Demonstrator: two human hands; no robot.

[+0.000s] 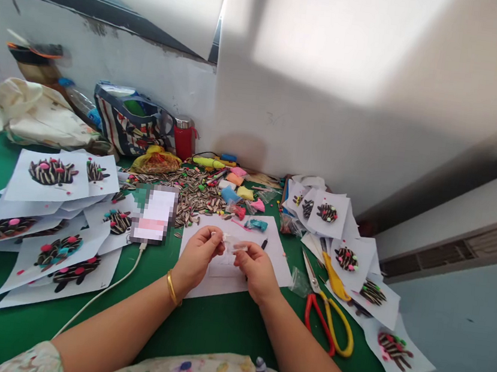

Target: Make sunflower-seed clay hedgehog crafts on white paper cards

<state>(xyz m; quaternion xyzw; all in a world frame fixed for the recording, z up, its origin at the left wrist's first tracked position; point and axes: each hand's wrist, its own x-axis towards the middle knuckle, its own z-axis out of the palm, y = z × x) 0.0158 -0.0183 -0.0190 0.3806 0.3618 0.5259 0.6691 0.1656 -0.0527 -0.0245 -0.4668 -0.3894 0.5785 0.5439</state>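
Note:
My left hand [198, 257] and my right hand [260, 270] are raised over white paper sheets [278, 256]. Both pinch a small, whitish, see-through piece [231, 242] that looks like a plastic wrapper, stretched between the fingertips. Any contents are too small to make out. A black pen [264, 243] lies by my right fingers. Just beyond the hands, a blue clay packet [256, 224] rests on the paper. Farther back are a yellow clay packet [246, 193] and a pink one [257, 204], beside a spread of striped sunflower seeds [193, 191].
Paper cards with seed hedgehogs are piled at left [54, 250] and right [374, 292]. Large scissors [327, 316] and a yellow-handled tool [334, 276] lie right. A cabled phone [154, 214] lies left of the paper. Behind stand a striped bag [132, 120] and red flask [184, 139].

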